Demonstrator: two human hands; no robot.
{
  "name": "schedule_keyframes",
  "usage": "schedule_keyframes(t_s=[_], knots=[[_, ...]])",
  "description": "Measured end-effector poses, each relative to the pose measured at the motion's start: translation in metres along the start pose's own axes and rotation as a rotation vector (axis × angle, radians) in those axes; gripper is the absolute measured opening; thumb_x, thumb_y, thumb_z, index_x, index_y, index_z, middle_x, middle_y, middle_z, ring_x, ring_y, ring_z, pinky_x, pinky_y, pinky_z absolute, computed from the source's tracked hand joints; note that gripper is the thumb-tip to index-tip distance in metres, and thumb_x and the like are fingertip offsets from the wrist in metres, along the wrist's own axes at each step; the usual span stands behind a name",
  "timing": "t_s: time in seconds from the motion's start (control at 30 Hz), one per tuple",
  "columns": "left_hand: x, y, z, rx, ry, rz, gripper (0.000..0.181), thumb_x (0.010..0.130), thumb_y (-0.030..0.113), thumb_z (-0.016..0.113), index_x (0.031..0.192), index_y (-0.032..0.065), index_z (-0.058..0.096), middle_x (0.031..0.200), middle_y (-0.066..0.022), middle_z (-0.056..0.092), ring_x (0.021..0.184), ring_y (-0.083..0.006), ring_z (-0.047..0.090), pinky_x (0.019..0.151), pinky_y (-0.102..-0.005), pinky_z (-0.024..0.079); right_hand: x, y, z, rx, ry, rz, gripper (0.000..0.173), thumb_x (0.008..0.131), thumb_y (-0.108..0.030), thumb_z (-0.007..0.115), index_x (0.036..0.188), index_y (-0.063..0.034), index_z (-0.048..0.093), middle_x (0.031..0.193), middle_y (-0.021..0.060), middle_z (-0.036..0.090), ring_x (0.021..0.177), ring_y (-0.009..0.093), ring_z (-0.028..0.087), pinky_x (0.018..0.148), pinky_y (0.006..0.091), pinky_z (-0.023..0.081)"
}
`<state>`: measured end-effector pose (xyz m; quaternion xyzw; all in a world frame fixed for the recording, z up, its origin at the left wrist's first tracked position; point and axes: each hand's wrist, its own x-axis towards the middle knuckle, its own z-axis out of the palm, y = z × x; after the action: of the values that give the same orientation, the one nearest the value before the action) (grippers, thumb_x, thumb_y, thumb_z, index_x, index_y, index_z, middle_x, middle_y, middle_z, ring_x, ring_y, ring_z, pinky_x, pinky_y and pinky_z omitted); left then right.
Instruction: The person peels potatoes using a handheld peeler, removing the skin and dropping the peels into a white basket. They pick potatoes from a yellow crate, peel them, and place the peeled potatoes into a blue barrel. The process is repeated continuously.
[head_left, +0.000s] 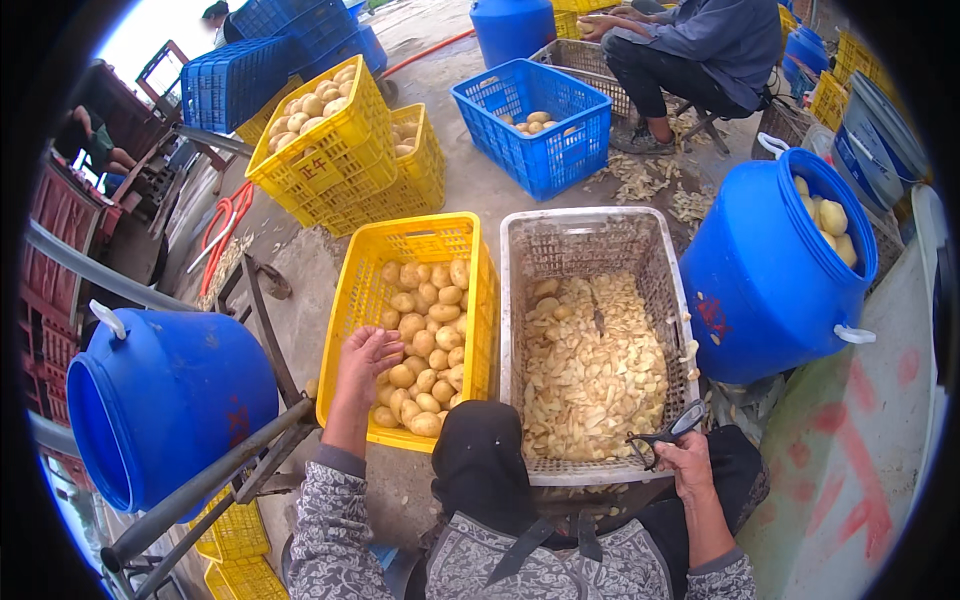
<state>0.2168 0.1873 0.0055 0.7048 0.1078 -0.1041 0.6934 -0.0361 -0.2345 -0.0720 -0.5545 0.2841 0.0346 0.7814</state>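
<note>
My left hand (371, 351) is over the left side of a yellow plastic crate (480, 315) filled partway with unpeeled potatoes (424, 343). Its fingers are loosely bent, and nothing shows in them. In my right hand (686, 459) is a black-and-grey hand tool (685, 421), which looks like a peeler. That hand is at the near right corner of a dirty white plastic crate (512, 315). Potato peelings (592, 375) cover the bottom of this crate, and a few potatoes (550, 304) lie among them on the far left side.
A blue barrel (757, 277) holding peeled potatoes (831, 217) leans on the right. Another blue barrel (180, 397) lies on a metal frame (217, 457) at left. Beyond are stacked yellow crates (330, 169), a blue crate (536, 142) and a seated co-worker (697, 56).
</note>
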Motion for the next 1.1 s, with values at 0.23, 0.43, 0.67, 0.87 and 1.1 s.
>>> schedule_keyframes(t_s=[0.23,0.43,0.67,0.87,1.1], knots=[[0.027,-0.146,-0.126,0.182,0.390,-0.233,0.014,0.087,0.019,0.060,0.088,0.0050,0.058,0.080,-0.0062,0.065,0.065,-0.0139,0.062,0.053,-0.0253,0.049,0.016,0.046,0.043,0.117,0.238,0.090,0.010,0.076,-0.005,0.067,0.077,-0.0028,0.057,0.060,0.0016,0.054,0.046,0.010,0.049,0.045,0.0249,0.044],[0.067,-0.202,-0.124,0.760,-0.218,-0.310,0.026,0.076,0.019,0.070,0.095,0.0031,0.064,0.092,-0.0076,0.066,0.077,-0.0175,0.063,0.064,-0.0296,0.050,0.020,0.060,0.050,0.067,0.347,0.117,0.016,0.079,-0.009,0.067,0.085,-0.0033,0.053,0.061,0.0021,0.052,0.045,0.011,0.047,0.044,0.0259,0.044],[0.062,-0.229,-0.064,1.624,-0.843,-0.249,0.072,0.060,0.043,0.078,0.116,0.0036,0.056,0.108,-0.0166,0.062,0.102,-0.0342,0.058,0.084,-0.0385,0.047,0.023,0.055,0.055,0.008,0.287,0.140,0.013,0.078,-0.006,0.064,0.086,-0.0024,0.054,0.061,0.0011,0.051,0.046,0.010,0.046,0.045,0.0238,0.042],[0.037,-0.154,-0.062,0.245,-0.220,-0.460,0.067,0.074,0.044,0.070,0.123,0.0052,0.047,0.107,-0.0157,0.060,0.097,-0.0290,0.061,0.074,-0.0377,0.051,0.016,0.040,0.047,0.163,0.168,0.178,0.023,0.073,-0.015,0.070,0.085,-0.0062,0.053,0.061,0.0004,0.049,0.049,0.012,0.048,0.044,0.0251,0.043],[-0.059,-0.042,0.013,-0.892,-0.519,-0.280,0.057,0.086,0.047,0.057,0.128,0.0122,0.042,0.114,-0.0180,0.052,0.092,-0.0299,0.058,0.067,-0.0353,0.050,0.023,-0.010,0.069,0.439,-0.066,0.027,0.030,0.072,-0.006,0.071,0.097,-0.0025,0.056,0.078,0.0045,0.061,0.057,0.010,0.055,0.049,0.0221,0.045]])
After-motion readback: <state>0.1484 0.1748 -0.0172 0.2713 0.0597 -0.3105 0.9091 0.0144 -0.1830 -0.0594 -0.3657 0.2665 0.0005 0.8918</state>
